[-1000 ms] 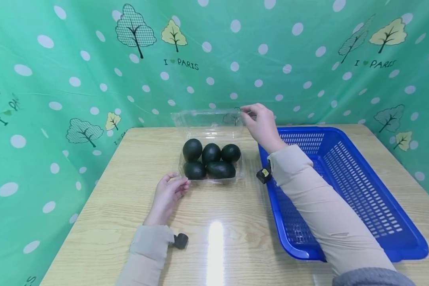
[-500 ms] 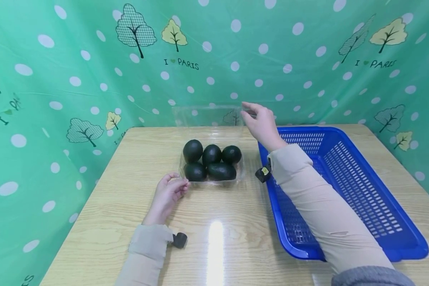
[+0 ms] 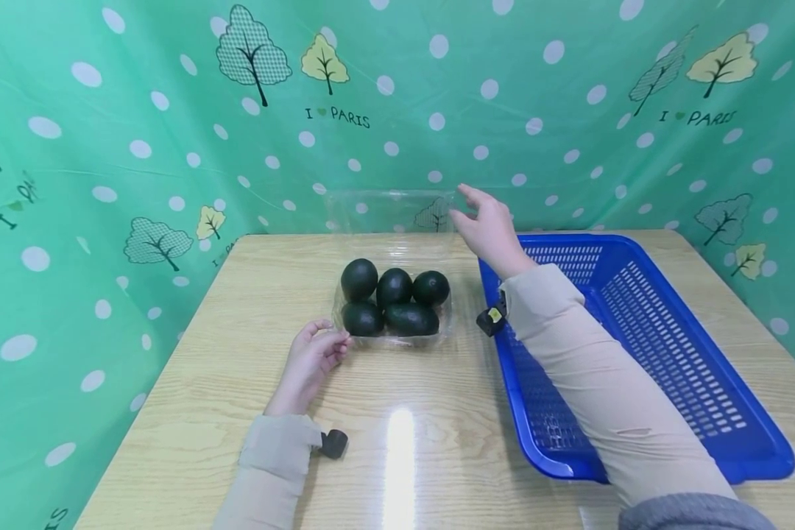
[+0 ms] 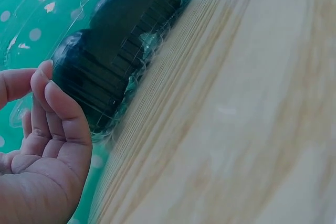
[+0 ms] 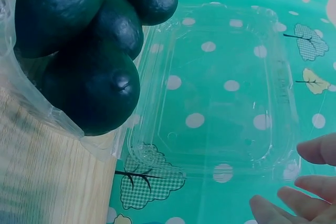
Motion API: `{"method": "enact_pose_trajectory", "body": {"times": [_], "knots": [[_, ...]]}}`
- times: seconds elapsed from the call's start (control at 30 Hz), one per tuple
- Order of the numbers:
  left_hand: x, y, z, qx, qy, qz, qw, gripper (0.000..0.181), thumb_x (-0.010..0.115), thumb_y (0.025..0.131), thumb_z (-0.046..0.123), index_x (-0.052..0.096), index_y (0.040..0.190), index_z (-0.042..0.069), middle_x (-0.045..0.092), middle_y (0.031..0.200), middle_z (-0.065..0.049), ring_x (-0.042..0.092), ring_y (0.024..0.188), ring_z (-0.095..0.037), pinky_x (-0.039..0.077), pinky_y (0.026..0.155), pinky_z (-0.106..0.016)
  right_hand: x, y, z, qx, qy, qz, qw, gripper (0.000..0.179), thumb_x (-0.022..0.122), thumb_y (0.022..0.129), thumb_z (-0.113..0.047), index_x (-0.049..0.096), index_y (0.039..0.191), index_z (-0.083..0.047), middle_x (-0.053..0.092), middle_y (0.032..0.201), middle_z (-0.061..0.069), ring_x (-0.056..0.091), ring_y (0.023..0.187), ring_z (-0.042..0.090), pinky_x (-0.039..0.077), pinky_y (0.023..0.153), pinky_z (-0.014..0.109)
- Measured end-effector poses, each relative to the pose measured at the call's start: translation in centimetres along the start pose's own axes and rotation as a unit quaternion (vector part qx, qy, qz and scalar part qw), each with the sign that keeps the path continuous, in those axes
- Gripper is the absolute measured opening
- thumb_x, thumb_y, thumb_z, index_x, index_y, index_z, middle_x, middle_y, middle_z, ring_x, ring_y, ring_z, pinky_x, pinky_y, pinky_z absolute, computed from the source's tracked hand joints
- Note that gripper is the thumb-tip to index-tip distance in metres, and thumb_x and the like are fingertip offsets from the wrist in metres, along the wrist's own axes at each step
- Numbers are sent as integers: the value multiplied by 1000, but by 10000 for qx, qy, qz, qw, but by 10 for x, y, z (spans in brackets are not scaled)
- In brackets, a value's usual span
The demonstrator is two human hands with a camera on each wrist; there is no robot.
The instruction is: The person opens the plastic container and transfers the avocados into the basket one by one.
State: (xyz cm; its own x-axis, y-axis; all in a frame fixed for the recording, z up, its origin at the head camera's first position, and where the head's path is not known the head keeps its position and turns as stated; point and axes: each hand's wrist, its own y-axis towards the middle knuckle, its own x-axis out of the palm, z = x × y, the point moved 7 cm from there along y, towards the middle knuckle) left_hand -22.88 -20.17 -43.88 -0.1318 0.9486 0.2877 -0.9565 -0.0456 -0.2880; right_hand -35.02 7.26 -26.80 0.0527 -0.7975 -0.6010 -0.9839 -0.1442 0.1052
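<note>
A clear plastic clamshell box sits on the table with several dark green avocados in its base. Its transparent lid stands raised at the back, against the curtain. My left hand pinches the rim at the box's front left corner; the left wrist view shows thumb and fingertips meeting there, with the other fingers of that hand bent. Beside the lid's upper right corner is my right hand. In the right wrist view its fingers are spread close to the lid's edge, nothing between them.
A blue perforated plastic basket stands on the right of the wooden table, under my right forearm. Behind and at the sides hangs a green curtain with white dots and trees. A light reflection shows on the tabletop in front.
The lid has tipped further back, and my right hand has moved slightly up and right, its fingers coming off the lid's corner. My left hand has stayed at the box corner.
</note>
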Motion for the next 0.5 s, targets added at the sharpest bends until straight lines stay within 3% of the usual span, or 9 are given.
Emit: {"method": "enact_pose_trajectory", "body": {"times": [0.27,0.5], "knots": [[3,1,-1,-17,-14,0,10000,28,58,93,0,38,109,11,69,75,4,61,67,-7,51,66,-18,1,-3,1,186,-186,-392,9989,63,52,102,-31,23,157,-19,25,163,9,33,147,32,38,115,48],[3,-2,-1,-5,-41,9,10000,27,57,93,0,39,109,13,69,77,4,62,70,-8,52,67,-18,-2,-17,-14,-33,-353,-636,9973,64,55,100,-35,27,156,-22,26,163,7,37,144,34,40,113,51]]}}
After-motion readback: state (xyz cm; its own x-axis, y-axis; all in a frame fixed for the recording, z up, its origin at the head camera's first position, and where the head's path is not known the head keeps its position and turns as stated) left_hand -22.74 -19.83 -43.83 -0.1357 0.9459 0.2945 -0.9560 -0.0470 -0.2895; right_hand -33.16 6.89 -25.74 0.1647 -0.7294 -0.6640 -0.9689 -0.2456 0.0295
